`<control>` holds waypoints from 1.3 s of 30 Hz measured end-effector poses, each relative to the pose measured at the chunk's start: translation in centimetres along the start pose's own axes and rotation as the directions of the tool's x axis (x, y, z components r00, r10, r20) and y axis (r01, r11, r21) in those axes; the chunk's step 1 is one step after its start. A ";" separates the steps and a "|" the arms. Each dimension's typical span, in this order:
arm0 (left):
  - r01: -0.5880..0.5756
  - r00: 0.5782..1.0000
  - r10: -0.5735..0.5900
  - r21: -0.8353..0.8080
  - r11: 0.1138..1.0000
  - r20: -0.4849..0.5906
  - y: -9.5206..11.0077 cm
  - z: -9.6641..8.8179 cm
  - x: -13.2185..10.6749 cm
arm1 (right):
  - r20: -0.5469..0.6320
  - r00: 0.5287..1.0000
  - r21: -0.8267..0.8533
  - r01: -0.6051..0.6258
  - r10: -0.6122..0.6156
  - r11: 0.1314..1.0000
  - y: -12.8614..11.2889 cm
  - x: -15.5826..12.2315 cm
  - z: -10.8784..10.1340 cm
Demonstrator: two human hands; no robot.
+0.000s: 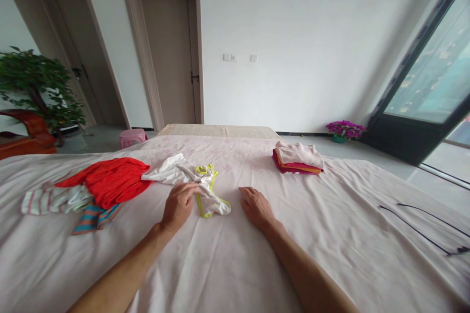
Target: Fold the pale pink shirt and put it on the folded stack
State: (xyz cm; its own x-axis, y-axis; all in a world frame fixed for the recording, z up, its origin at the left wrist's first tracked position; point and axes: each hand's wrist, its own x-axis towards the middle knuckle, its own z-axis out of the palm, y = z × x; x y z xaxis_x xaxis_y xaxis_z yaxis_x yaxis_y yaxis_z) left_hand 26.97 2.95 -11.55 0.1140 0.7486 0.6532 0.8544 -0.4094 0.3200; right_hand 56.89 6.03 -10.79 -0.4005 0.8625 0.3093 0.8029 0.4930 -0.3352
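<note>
A crumpled white garment with yellow-green trim [191, 178] lies on the pale pink bed sheet [227, 254] in front of me. My left hand [178, 204] is curled at its near edge, fingers closed on the cloth. My right hand [256, 207] rests flat on the bare sheet just right of the garment, fingers stretched out and holding nothing.
A loose pile with a red garment [110, 180] and striped pieces [55, 199] lies at the left. A folded stack of pink, orange and red clothes [298, 157] sits at the back right. A black cable [422, 232] crosses the sheet at the right. A pink stool [132, 137] stands beyond the bed.
</note>
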 end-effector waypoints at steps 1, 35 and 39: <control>0.084 0.996 -0.083 0.059 0.995 -0.024 -1.3 -0.2 0.1 | 0.003 0.999 0.019 0.045 -0.045 0.999 -0.2 -0.1 -0.2; 0.399 0.911 -0.412 0.229 0.888 0.012 -7.8 0.3 -0.1 | -0.225 0.752 0.921 -0.045 0.620 0.388 1.1 0.4 0.6; 0.485 0.874 -0.478 0.165 0.859 -0.082 -8.2 -0.1 0.2 | -0.213 0.766 0.930 -0.031 0.607 0.366 0.9 0.3 0.4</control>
State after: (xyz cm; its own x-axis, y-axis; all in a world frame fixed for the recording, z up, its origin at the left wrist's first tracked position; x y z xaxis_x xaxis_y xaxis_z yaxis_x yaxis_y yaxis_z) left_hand 19.95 6.43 -13.95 -0.3505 0.8074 0.4746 0.8727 0.0976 0.4784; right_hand 57.29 6.80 -11.31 0.2749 0.9353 0.2228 -0.1044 0.2594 -0.9601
